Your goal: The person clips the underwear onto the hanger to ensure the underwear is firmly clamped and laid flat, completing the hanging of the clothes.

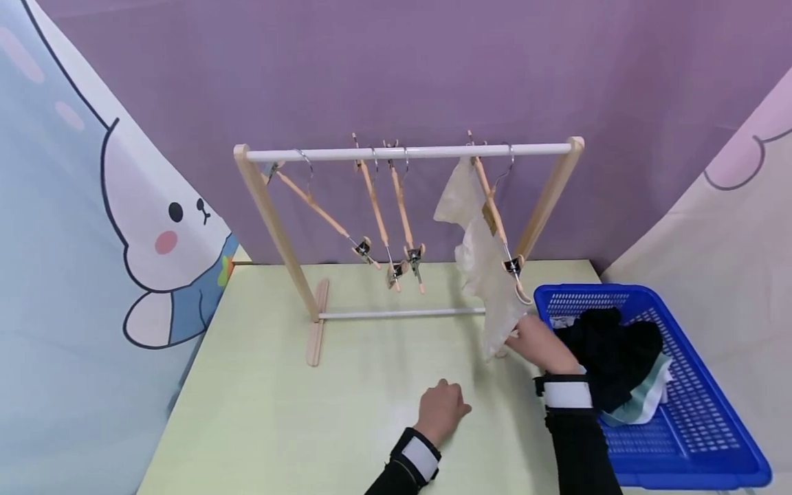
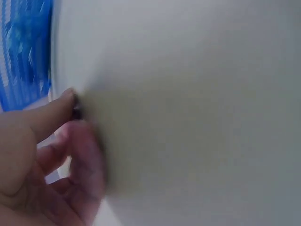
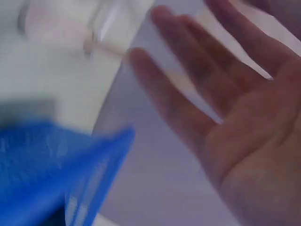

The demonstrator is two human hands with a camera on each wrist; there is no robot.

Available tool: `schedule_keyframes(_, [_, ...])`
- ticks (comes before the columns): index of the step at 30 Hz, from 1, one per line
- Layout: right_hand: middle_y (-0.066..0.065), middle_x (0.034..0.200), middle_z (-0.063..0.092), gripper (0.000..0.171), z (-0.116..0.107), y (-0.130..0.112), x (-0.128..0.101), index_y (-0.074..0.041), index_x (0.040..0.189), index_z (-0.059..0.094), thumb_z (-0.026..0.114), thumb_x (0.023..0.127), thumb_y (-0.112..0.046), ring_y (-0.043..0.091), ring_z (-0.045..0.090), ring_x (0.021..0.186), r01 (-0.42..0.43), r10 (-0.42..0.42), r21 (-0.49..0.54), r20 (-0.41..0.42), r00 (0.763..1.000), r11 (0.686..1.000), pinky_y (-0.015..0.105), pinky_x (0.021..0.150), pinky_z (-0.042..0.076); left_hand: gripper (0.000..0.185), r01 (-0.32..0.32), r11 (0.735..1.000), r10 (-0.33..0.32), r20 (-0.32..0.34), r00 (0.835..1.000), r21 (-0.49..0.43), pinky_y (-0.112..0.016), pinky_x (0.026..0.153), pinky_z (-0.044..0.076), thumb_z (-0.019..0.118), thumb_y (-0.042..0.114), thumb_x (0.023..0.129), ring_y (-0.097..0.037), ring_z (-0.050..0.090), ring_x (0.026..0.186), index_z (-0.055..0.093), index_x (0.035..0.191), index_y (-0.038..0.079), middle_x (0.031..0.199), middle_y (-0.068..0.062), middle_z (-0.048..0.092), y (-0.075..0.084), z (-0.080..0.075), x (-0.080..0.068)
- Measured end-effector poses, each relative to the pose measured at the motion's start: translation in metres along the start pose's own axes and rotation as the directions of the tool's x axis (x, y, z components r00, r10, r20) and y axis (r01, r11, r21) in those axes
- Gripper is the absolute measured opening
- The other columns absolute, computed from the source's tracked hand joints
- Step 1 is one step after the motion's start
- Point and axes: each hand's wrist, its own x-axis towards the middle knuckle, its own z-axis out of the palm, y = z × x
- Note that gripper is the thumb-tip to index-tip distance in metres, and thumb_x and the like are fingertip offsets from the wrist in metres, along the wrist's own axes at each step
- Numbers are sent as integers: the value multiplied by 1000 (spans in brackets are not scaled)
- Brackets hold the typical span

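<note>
A cream garment (image 1: 479,261) hangs from the rightmost wooden clip hanger (image 1: 495,213) on a small wooden rack with a white rod (image 1: 408,152). My right hand (image 1: 518,338) is at the garment's lower edge, beside the blue basket (image 1: 594,291). The right wrist view shows that hand (image 3: 225,108) with straight, spread fingers and nothing in it. My left hand (image 1: 442,405) rests on the pale green table (image 1: 278,412) with loosely curled fingers (image 2: 56,155), holding nothing.
Three bare clip hangers (image 1: 377,206) hang to the left on the rod. The basket holds black clothes (image 1: 612,350) and a white and teal piece (image 1: 643,405). Purple and cartoon-printed curtains enclose the table. The rack's foot (image 1: 317,323) stands mid-table.
</note>
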Motion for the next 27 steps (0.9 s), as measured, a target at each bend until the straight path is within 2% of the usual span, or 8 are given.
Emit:
schedule_keyframes(3, [17,98,71,19,-23,8,-7,-1,107,64,66,95,-16,28,68,86,-58,54,-44,-69,996,997,43,72,56,30,-41,999,40,-28,999,-22,-22,50,35,79,38,83,-8,45,56,63,67,19,66,8,51,10,12,2])
schedule_keyframes(8, [8,84,65,20,-50,26,-22,-8,93,61,65,97,-27,19,57,71,-151,137,-102,-134,981,983,30,59,48,29,-45,999,44,-13,999,-28,-20,48,37,79,39,83,-4,50,52,69,61,22,63,12,59,24,22,8])
schedule_keyframes(14, [6,84,63,24,-73,54,-37,-11,91,66,63,98,-34,17,54,71,-142,109,-130,-230,967,981,24,60,45,28,-15,996,19,43,999,-88,-22,49,40,76,39,86,-4,54,52,70,63,22,63,14,63,44,23,12])
schedule_keyframes(16, [8,89,66,23,-81,66,-43,-11,94,69,63,98,-32,19,56,75,-149,111,-125,-267,957,981,25,62,46,25,-25,992,33,64,997,-125,-21,52,41,74,37,88,-3,55,56,72,68,23,66,14,64,55,23,13])
schedule_keyframes(19, [21,102,70,33,-88,84,-51,-4,108,71,58,101,-34,31,63,89,-199,168,-95,-261,951,975,40,74,53,19,-46,980,63,79,995,-195,-19,54,41,71,37,91,0,56,60,73,77,23,71,16,65,74,20,13])
schedule_keyframes(21, [31,116,65,46,-91,96,-54,3,120,66,50,104,-38,44,60,103,-260,238,-75,-217,947,963,56,84,49,17,-69,964,89,67,994,-256,-17,55,40,68,37,93,2,55,60,72,84,24,72,18,65,86,18,13])
schedule_keyframes(23, [38,128,55,58,-90,108,-57,9,130,57,44,106,-43,55,51,116,-338,324,-67,-159,933,939,68,91,41,17,-79,935,109,69,992,-346,-15,55,39,65,38,95,4,52,58,71,88,24,69,18,64,97,16,13])
schedule_keyframes(27, [47,141,32,73,-85,128,-59,15,142,36,40,105,-48,63,32,128,-446,444,-80,-45,895,891,72,100,31,25,-61,842,147,118,982,-536,-15,57,41,57,44,99,5,51,55,67,98,21,65,17,61,113,7,15])
